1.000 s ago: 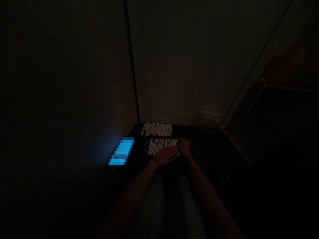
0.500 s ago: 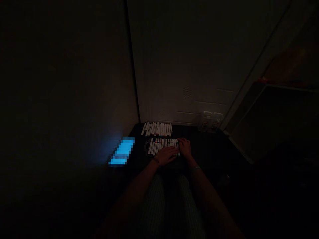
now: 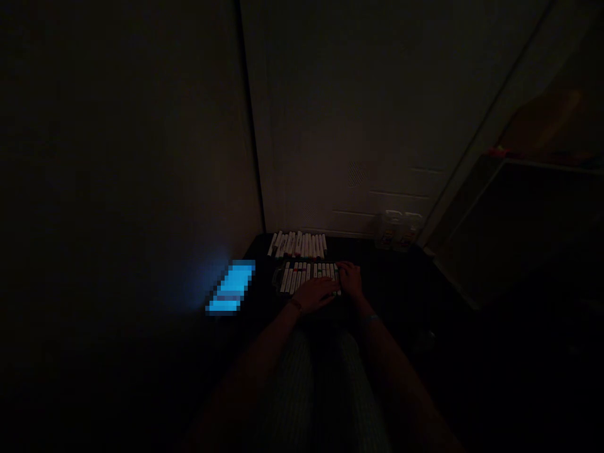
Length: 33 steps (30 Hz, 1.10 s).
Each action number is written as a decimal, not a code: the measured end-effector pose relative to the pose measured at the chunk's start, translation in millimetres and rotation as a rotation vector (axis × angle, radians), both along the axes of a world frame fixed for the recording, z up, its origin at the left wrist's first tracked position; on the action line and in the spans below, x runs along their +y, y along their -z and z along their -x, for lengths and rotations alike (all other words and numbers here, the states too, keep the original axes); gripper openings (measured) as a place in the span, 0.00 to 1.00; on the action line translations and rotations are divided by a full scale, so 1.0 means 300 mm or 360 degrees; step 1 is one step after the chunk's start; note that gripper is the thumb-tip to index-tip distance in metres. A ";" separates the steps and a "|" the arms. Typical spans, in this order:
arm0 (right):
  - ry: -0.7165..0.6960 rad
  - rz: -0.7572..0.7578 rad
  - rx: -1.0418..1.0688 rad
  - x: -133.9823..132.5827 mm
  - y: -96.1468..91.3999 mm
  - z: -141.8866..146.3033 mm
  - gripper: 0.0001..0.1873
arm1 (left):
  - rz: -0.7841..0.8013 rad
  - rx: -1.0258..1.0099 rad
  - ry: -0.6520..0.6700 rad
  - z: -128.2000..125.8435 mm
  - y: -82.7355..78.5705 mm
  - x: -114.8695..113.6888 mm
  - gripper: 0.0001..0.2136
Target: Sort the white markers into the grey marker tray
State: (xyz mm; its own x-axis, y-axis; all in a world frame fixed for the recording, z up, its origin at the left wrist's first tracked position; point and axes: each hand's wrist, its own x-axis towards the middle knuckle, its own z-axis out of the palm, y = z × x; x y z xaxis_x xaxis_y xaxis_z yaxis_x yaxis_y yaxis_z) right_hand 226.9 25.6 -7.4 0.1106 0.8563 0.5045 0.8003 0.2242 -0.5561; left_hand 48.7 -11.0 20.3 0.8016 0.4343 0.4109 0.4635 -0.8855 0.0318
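Observation:
The scene is very dark. Two rows of white marker pens lie on a dark surface: a far row (image 3: 298, 245) by the wall and a near row (image 3: 302, 276). My left hand (image 3: 317, 294) lies palm down over the right end of the near row, fingers stretched across the pens. My right hand (image 3: 350, 279) sits just right of it, fingers curled at the end of that row; whether it holds a pen is too dim to tell.
A glowing blue screen (image 3: 231, 287) lies left of the pens. A small clear container (image 3: 397, 229) stands against the wall at the back right. A dark box-like shape (image 3: 514, 220) fills the right side. My legs are below my arms.

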 end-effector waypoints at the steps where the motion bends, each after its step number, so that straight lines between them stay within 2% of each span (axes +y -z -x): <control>1: -0.0001 0.0005 0.0002 0.000 0.001 0.000 0.18 | 0.0000 0.0001 0.0004 0.000 0.000 0.000 0.17; 20: 0.0051 0.0029 -0.0079 -0.001 0.005 0.000 0.18 | 0.0174 -0.0146 0.0026 0.000 -0.011 -0.009 0.17; 33: 0.0081 0.0054 -0.0124 -0.010 -0.002 0.006 0.18 | 0.0170 -0.0160 0.0011 -0.003 -0.003 -0.006 0.17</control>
State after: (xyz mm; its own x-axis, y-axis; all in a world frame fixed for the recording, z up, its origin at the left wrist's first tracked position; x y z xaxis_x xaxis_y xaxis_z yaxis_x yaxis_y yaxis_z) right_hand 225.0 22.5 -6.9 0.1159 0.8672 0.4842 0.8514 0.1643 -0.4981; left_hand 49.6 -12.8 21.2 0.7620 0.4745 0.4407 0.4471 -0.8778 0.1720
